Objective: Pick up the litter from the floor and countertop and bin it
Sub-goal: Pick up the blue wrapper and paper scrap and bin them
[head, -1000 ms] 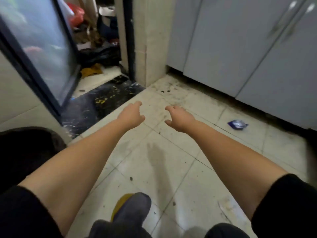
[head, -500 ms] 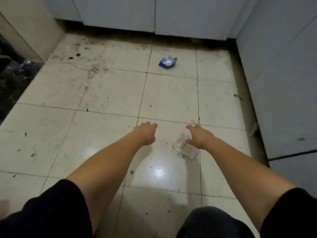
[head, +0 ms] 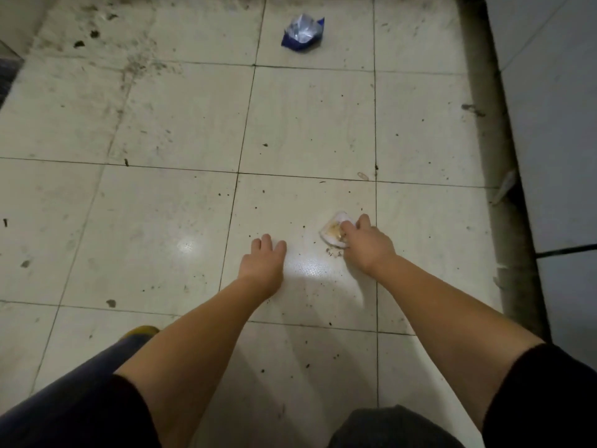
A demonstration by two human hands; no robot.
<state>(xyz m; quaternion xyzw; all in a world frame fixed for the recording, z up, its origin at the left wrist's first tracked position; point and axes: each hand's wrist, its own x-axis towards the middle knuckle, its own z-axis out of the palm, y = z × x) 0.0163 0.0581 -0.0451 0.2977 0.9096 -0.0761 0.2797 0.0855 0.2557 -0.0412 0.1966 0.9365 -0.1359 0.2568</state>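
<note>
A small clear plastic wrapper with brownish residue [head: 332,230] lies on the dirty tiled floor [head: 161,221]. My right hand [head: 368,245] is down on it, fingers closing over its right edge. My left hand [head: 263,261] hovers low over the floor just left of it, fingers loosely apart and holding nothing. A crumpled blue and silver foil packet [head: 303,33] lies on the floor further ahead, near the cabinet base.
White cabinet fronts [head: 555,124] run along the right side with a dark grimy gap [head: 494,156] at their foot. Crumbs and dark specks are scattered over the tiles. My knees and a yellow-tipped shoe [head: 142,331] fill the bottom edge.
The view swung from the doorway to the floor and came closer. My right hand has dropped onto the clear wrapper and closed over it; my left hand lowered beside it.
</note>
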